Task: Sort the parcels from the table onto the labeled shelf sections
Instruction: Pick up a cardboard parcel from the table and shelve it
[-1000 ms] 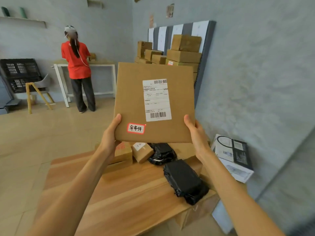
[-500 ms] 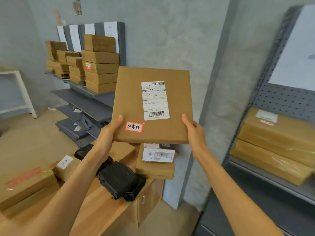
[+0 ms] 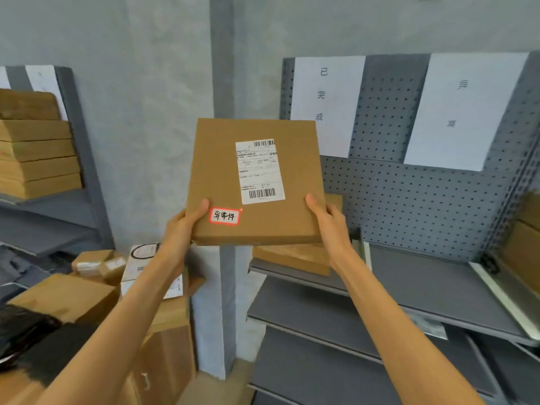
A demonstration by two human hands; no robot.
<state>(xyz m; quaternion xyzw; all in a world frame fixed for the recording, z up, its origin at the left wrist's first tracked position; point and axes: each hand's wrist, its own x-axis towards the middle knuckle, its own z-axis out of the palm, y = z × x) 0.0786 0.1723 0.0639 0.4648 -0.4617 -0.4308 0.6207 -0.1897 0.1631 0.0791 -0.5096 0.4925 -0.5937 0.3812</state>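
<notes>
Here both arms were stretched forward and up, holding a flat cardboard parcel [image 3: 254,182] in front of the grey shelf unit [image 3: 409,276]. The left hand [image 3: 182,229] gripped the parcel's lower left corner, thumb laid over the front face and the other fingers hidden behind it. The right hand [image 3: 327,220] gripped the lower right edge in the same way, thumb on the front and fingers curled round the back. The parcel stood nearly upright, tilted a little away from the person, its white shipping label [image 3: 260,171] and a small red-bordered handwritten sticker [image 3: 225,216] facing the camera. It hung in the air, touching no shelf, just above a stack of flat brown boxes [image 3: 292,257] lying at the left end of the upper shelf board. Two white paper signs [image 3: 327,103] hung on the pegboard back behind it, one to the left and one [image 3: 464,112] further right.

Compared with half a second earlier, the view had swung right: the shelf unit with its signs now filled the right half of the frame, while the desk [image 3: 163,355] with its cartons and black bags [image 3: 26,328] had slid into the lower left corner. The grip of both hands on the parcel was unchanged, and the other shelf with stacked boxes [image 3: 38,147] now sat at the far left edge.
</notes>
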